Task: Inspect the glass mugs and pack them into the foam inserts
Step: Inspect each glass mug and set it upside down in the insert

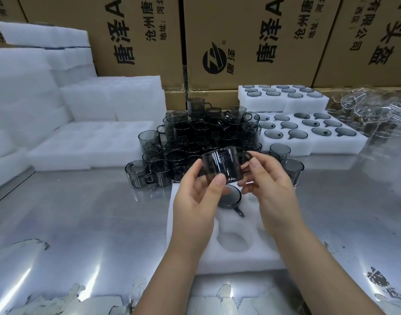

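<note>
I hold a smoky grey glass mug [222, 164] up in both hands above a white foam insert [229, 260] lying on the metal table. My left hand [199, 201] grips its left side, thumb on the front wall. My right hand [270, 192] pinches the right side by the handle. One mug [231, 197] sits in a pocket of the insert below, mostly hidden by my hands. An empty pocket [233, 243] shows nearer to me. A pile of several grey mugs [195, 137] stands just behind.
Two filled foam inserts [313, 133] are stacked at the back right, beside clear glassware [372, 110]. Stacks of white foam [58, 110] fill the left. Cardboard boxes [251, 42] line the back. The steel table [81, 223] has peeling film along its near edge.
</note>
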